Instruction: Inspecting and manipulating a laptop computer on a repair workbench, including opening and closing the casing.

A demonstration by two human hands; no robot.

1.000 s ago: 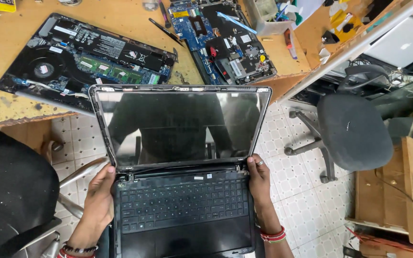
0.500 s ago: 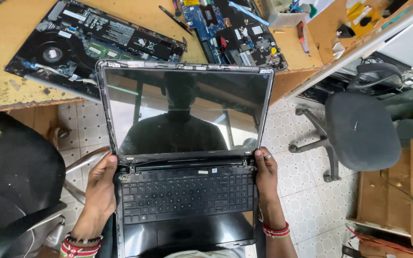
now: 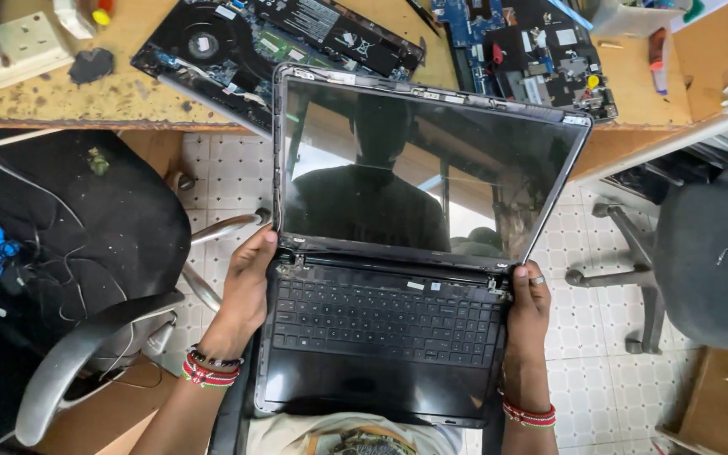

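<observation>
I count one open black laptop (image 3: 389,320) on the lap, gripped at its edges by two hands: one left hand (image 3: 246,291) and one right hand (image 3: 528,307). I count two opened laptop chassis on the wooden bench (image 3: 86,97): one with fan exposed (image 3: 271,42), one with blue board (image 3: 532,50). Two office chairs are seen: one black at left (image 3: 77,244), one grey at right (image 3: 709,261). One beaded bracelet set shows on each wrist, two sets in all.

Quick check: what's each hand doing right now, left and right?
Left hand: closed on the left edge of the open black laptop, thumb near the hinge.
Right hand: closed on the laptop's right edge, by the other hinge.
</observation>
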